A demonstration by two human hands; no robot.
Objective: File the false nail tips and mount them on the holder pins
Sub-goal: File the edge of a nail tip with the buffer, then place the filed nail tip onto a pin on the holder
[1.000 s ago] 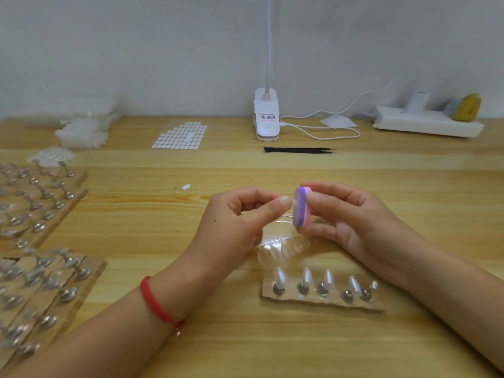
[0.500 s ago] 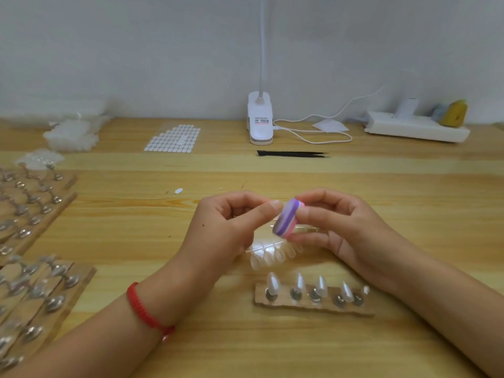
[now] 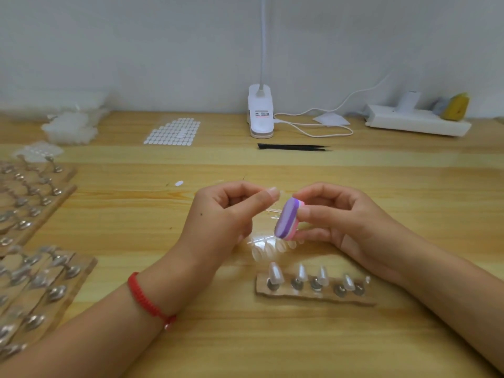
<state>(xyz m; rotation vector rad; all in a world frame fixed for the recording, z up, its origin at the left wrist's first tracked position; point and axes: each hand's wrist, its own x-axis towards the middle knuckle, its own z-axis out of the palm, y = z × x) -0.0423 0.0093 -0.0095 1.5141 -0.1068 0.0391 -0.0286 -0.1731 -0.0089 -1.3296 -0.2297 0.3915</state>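
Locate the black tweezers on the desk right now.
In the head view the black tweezers lie flat toward the back of the desk, just in front of the white lamp base.

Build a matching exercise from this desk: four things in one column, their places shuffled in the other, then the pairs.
Things
1. file block
2. tweezers
3. red bracelet
4. holder strip

Places
A. around the left wrist
B. on the table below the hands, with nail tips on its pins
C. gripped in the right hand
D. lying flat in front of the lamp base

Pairs: 1-C, 2-D, 3-A, 4-B
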